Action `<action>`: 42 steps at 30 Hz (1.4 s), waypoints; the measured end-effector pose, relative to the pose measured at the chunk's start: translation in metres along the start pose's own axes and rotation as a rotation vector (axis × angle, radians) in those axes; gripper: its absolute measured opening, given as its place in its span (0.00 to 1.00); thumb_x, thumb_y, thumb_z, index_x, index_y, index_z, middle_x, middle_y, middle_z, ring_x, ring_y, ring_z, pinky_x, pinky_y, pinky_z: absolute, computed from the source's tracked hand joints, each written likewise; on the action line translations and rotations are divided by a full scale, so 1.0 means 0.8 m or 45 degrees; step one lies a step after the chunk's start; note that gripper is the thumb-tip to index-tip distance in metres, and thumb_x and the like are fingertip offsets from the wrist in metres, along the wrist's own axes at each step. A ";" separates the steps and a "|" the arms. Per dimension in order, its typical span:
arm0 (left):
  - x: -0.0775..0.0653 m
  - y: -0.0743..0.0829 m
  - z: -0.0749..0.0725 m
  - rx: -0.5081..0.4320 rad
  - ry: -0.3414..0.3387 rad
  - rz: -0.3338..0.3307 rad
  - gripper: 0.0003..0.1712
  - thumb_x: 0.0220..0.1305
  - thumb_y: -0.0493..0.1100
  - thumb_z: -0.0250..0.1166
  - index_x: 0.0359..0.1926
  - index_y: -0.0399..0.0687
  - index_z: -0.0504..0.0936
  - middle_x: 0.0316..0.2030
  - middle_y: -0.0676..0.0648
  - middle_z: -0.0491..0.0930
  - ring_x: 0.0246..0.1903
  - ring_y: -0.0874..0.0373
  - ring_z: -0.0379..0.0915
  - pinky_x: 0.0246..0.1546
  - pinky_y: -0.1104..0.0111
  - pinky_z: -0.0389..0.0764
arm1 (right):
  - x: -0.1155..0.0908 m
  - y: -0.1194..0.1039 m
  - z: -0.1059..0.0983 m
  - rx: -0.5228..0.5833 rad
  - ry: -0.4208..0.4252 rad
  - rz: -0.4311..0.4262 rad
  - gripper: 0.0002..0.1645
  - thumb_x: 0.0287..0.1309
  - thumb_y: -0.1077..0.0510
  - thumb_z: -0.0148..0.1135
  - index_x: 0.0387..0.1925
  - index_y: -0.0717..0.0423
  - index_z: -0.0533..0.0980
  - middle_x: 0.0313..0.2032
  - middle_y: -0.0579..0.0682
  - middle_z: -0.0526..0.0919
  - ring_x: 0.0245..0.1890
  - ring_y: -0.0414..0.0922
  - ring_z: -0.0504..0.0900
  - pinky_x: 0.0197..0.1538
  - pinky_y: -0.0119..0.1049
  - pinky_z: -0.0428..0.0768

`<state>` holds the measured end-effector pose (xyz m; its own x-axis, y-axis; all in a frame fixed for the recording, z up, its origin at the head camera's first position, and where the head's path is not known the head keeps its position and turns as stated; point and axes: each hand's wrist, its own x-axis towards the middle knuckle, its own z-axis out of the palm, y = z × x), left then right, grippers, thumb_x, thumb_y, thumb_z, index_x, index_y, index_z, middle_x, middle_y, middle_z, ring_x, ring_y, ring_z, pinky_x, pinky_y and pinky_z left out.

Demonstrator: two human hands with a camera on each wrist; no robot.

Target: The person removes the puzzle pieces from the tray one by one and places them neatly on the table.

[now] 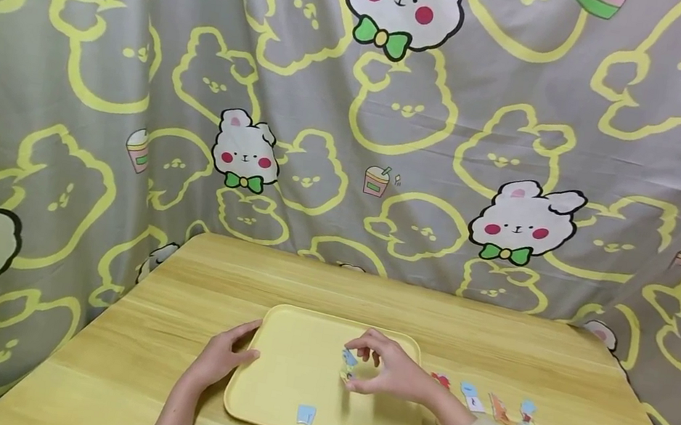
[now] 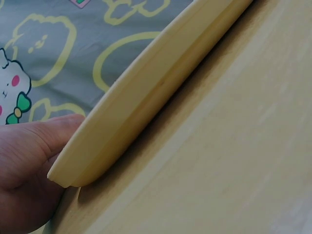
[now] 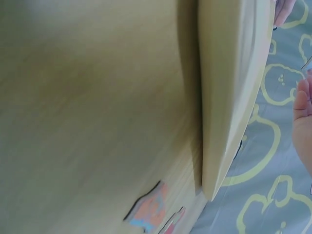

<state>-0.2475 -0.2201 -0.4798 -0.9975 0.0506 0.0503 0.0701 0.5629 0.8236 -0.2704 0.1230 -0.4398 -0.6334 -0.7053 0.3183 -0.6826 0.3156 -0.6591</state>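
A yellow tray point(image 1: 293, 352) lies on the table, and my left hand point(image 1: 217, 358) holds its left edge. In the left wrist view, the thumb point(image 2: 66, 129) of that hand lies against the tray's rim point(image 2: 126, 92). Above the right half of the tray, my right hand point(image 1: 389, 370) pinches a thin blue and yellow puzzle piece point(image 1: 348, 361) between thumb and fingers, turned nearly edge-on. One flat light-blue puzzle piece point(image 1: 306, 414) rests on the tray near its front edge. Only part of the right hand point(image 3: 303, 117) shows at the edge of the right wrist view.
Right of the tray, several coloured puzzle pieces lie on the wooden table point(image 1: 584, 396): a red one point(image 1: 440, 380), a blue and white one point(image 1: 471, 397), an orange one point(image 1: 499, 408) and more beside it. A patterned curtain point(image 1: 317, 106) hangs behind and around the table.
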 end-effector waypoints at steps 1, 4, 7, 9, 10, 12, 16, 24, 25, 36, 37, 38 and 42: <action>0.000 0.000 0.000 0.000 -0.001 0.003 0.33 0.63 0.41 0.67 0.69 0.45 0.70 0.67 0.36 0.69 0.71 0.37 0.59 0.70 0.44 0.63 | -0.002 0.001 -0.001 0.001 0.004 -0.001 0.30 0.51 0.50 0.74 0.53 0.59 0.77 0.36 0.53 0.75 0.36 0.48 0.72 0.36 0.32 0.76; -0.002 0.001 0.000 0.005 -0.006 0.002 0.33 0.63 0.41 0.67 0.69 0.45 0.69 0.68 0.36 0.69 0.71 0.37 0.59 0.70 0.44 0.63 | -0.007 0.003 -0.003 0.000 0.013 0.003 0.30 0.51 0.50 0.74 0.53 0.59 0.77 0.36 0.53 0.75 0.36 0.46 0.72 0.36 0.29 0.76; -0.002 0.000 0.000 0.007 -0.004 -0.003 0.34 0.63 0.41 0.67 0.69 0.45 0.70 0.68 0.36 0.69 0.71 0.37 0.58 0.71 0.44 0.61 | -0.013 0.002 -0.005 0.006 0.021 0.012 0.30 0.51 0.50 0.74 0.54 0.59 0.77 0.36 0.53 0.75 0.36 0.45 0.72 0.36 0.30 0.77; -0.001 0.000 0.000 0.001 -0.004 -0.010 0.34 0.63 0.41 0.67 0.69 0.46 0.69 0.68 0.36 0.68 0.71 0.37 0.58 0.71 0.44 0.60 | -0.017 0.002 -0.007 0.009 0.030 0.028 0.30 0.52 0.50 0.74 0.54 0.59 0.76 0.37 0.52 0.75 0.36 0.45 0.73 0.36 0.31 0.77; -0.001 -0.001 0.000 0.000 -0.003 -0.011 0.34 0.63 0.41 0.67 0.69 0.46 0.69 0.68 0.36 0.68 0.71 0.37 0.58 0.71 0.44 0.60 | -0.019 0.002 -0.007 0.017 0.034 0.033 0.30 0.52 0.50 0.74 0.55 0.59 0.76 0.37 0.52 0.75 0.37 0.46 0.72 0.37 0.32 0.77; 0.000 -0.002 0.001 -0.002 -0.005 -0.011 0.34 0.63 0.41 0.67 0.69 0.46 0.69 0.68 0.36 0.68 0.71 0.36 0.57 0.72 0.43 0.59 | -0.024 0.002 -0.009 0.031 0.038 0.052 0.31 0.52 0.50 0.73 0.55 0.59 0.76 0.37 0.51 0.75 0.37 0.47 0.72 0.37 0.34 0.76; 0.000 -0.003 0.002 -0.017 -0.012 -0.017 0.34 0.63 0.41 0.67 0.70 0.46 0.69 0.69 0.35 0.67 0.71 0.36 0.56 0.72 0.43 0.59 | -0.033 0.003 -0.013 0.053 0.049 0.074 0.30 0.53 0.51 0.73 0.56 0.57 0.76 0.38 0.52 0.74 0.37 0.47 0.71 0.37 0.34 0.75; -0.004 0.001 -0.001 -0.034 -0.041 -0.027 0.35 0.64 0.43 0.66 0.71 0.47 0.67 0.70 0.36 0.65 0.72 0.35 0.54 0.71 0.42 0.59 | -0.049 0.008 -0.017 0.057 0.087 0.088 0.29 0.54 0.53 0.72 0.56 0.58 0.75 0.38 0.55 0.74 0.37 0.45 0.70 0.38 0.33 0.72; -0.004 0.001 -0.001 -0.031 -0.044 -0.026 0.35 0.64 0.43 0.66 0.71 0.47 0.66 0.70 0.36 0.65 0.72 0.35 0.54 0.71 0.42 0.59 | -0.051 0.008 -0.018 0.053 0.091 0.089 0.29 0.55 0.53 0.72 0.56 0.58 0.75 0.38 0.54 0.74 0.38 0.44 0.69 0.38 0.33 0.72; -0.003 -0.001 -0.001 -0.015 -0.051 -0.030 0.36 0.64 0.44 0.66 0.71 0.47 0.67 0.70 0.35 0.64 0.72 0.34 0.55 0.70 0.42 0.61 | -0.074 0.009 -0.026 0.041 0.154 0.103 0.28 0.55 0.53 0.71 0.57 0.53 0.75 0.38 0.51 0.73 0.39 0.44 0.69 0.40 0.30 0.73; -0.003 -0.002 -0.001 -0.015 -0.054 -0.031 0.36 0.64 0.44 0.66 0.71 0.47 0.67 0.70 0.35 0.64 0.72 0.34 0.55 0.70 0.42 0.61 | -0.076 0.009 -0.026 0.043 0.156 0.107 0.28 0.55 0.53 0.71 0.57 0.54 0.75 0.38 0.51 0.73 0.39 0.43 0.70 0.40 0.30 0.73; -0.003 -0.002 -0.001 -0.018 -0.057 -0.031 0.36 0.64 0.44 0.66 0.71 0.47 0.66 0.70 0.35 0.64 0.72 0.34 0.54 0.70 0.42 0.61 | -0.078 0.009 -0.027 0.044 0.157 0.111 0.28 0.56 0.53 0.71 0.57 0.55 0.74 0.38 0.51 0.73 0.39 0.43 0.70 0.40 0.30 0.73; -0.003 -0.001 -0.001 -0.029 -0.063 -0.031 0.36 0.64 0.44 0.66 0.71 0.47 0.66 0.71 0.35 0.63 0.72 0.34 0.54 0.70 0.41 0.61 | -0.087 0.010 -0.031 0.022 0.172 0.134 0.28 0.56 0.53 0.70 0.57 0.54 0.74 0.38 0.48 0.73 0.39 0.41 0.69 0.40 0.31 0.73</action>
<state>-0.2452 -0.2211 -0.4799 -0.9969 0.0782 0.0023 0.0447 0.5454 0.8370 -0.2404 0.1905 -0.4505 -0.7449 -0.5771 0.3347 -0.6045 0.3715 -0.7047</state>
